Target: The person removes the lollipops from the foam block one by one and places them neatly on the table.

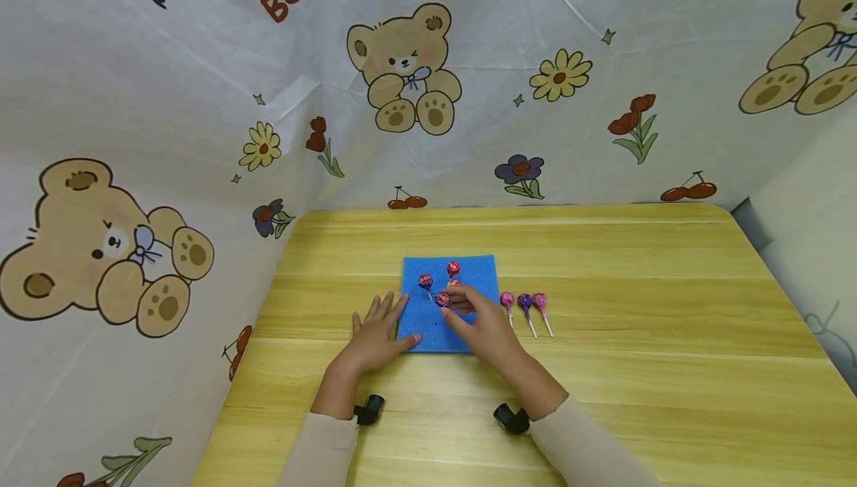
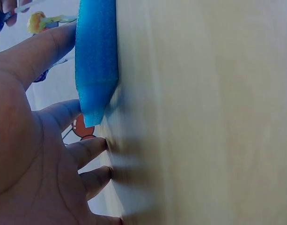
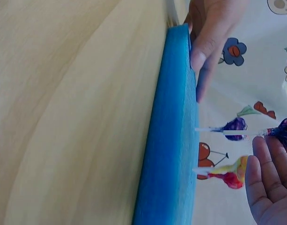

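My right hand [image 1: 492, 329] pinches a lollipop [image 1: 443, 300] with a dark red and purple wrapper above a blue foam block [image 1: 428, 334]. In the right wrist view the stick of this held lollipop [image 3: 284, 132] points toward the foam. Three other lollipops stand upright by their sticks in the block: a purple-red one [image 1: 425, 280], a red one [image 1: 453, 268] and a yellow one [image 1: 455, 283], partly hidden by my fingers. With spread, straight fingers my left hand [image 1: 376, 340] rests at the block's left edge, thumb on the foam, several fingertips on the table.
To the right of the foam lie three lollipops on the wooden table [image 1: 636, 338]: a pink one [image 1: 506, 299], a purple one [image 1: 524, 300] and another pink one [image 1: 539, 300]. A white cloth [image 1: 482, 137] printed with bears and flowers hangs behind.
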Motion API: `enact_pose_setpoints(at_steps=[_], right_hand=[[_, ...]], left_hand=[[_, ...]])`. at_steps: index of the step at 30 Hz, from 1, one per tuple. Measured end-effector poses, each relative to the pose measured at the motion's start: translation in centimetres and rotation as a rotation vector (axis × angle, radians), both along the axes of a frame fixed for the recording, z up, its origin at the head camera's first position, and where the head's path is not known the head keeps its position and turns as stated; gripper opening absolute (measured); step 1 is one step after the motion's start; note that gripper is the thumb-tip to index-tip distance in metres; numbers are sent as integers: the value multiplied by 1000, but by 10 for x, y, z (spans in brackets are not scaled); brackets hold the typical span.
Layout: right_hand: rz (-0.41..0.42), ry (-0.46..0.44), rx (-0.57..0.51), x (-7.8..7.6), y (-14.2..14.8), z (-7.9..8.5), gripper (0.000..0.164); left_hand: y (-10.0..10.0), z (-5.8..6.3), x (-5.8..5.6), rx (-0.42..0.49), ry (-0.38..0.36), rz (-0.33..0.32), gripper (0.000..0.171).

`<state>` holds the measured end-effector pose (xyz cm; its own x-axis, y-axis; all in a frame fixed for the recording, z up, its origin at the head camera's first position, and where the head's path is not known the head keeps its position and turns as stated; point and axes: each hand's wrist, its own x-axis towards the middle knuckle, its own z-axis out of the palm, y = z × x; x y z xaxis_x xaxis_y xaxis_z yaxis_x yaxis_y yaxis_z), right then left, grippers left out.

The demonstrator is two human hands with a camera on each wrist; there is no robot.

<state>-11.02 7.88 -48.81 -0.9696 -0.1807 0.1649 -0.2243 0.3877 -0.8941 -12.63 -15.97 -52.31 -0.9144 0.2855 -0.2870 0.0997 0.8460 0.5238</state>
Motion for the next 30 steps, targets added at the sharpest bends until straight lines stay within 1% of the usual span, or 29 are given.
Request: enact_pose_setpoints(at_steps=[6, 11, 23, 30], right_hand=[[-46, 34, -34, 1, 12, 0, 32], [-80, 35, -42, 1, 24, -1, 31], [-163, -6, -77, 3, 54, -3, 31], [-217, -20, -48, 4, 75, -10, 32]], left_hand=[[0, 1, 0, 20, 8, 2, 84], [-1, 2, 1, 39, 11, -3, 84], [-2, 3, 2, 30, -5, -8, 85], [-1, 4, 2, 40, 7, -10, 85]])
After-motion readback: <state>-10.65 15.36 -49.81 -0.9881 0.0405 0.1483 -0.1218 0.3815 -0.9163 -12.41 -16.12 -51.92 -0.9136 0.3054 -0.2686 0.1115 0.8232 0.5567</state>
